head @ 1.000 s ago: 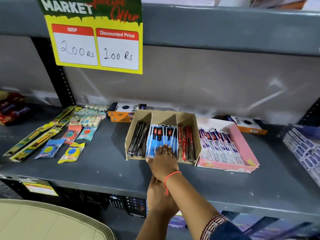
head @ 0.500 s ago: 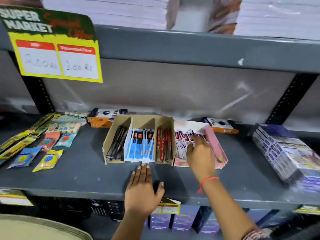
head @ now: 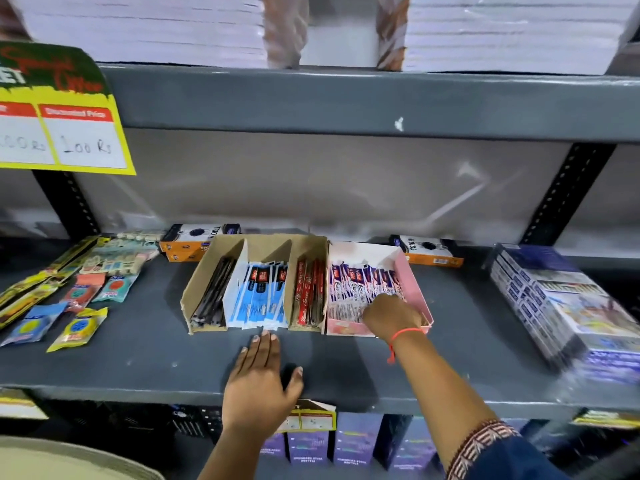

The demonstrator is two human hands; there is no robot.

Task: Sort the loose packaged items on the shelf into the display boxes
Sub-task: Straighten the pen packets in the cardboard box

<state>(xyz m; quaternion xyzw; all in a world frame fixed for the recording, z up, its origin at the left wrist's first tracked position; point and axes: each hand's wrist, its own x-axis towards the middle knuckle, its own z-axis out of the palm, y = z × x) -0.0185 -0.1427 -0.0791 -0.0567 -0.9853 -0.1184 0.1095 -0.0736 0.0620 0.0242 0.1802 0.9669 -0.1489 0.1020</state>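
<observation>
A three-slot cardboard display box [head: 199, 296] on the grey shelf holds black pens [head: 214, 292], blue packets [head: 263, 292] and red packets [head: 310, 292]. Touching its right side is a pink display box [head: 412, 285] filled with purple-and-white packets [head: 353, 285]. My right hand [head: 391, 317] is inside the pink box at its near end, knuckles up, fingers curled down onto the packets and hidden. Just in front of the cardboard box, my left hand [head: 259, 379] lies flat on the shelf with its fingers spread. Several loose packets [head: 78, 327] lie at the left.
Two orange-and-white boxes [head: 188, 240] [head: 429, 252] stand behind the display boxes. A wrapped stack of boxes [head: 561, 306] fills the shelf's right end. Long yellow packs [head: 20, 299] lie at the far left. A yellow price sign [head: 59, 126] hangs from the upper shelf.
My right hand went from the blue packets across to the pink box and settled on its near end. My left hand came up from below and laid itself flat on the shelf.
</observation>
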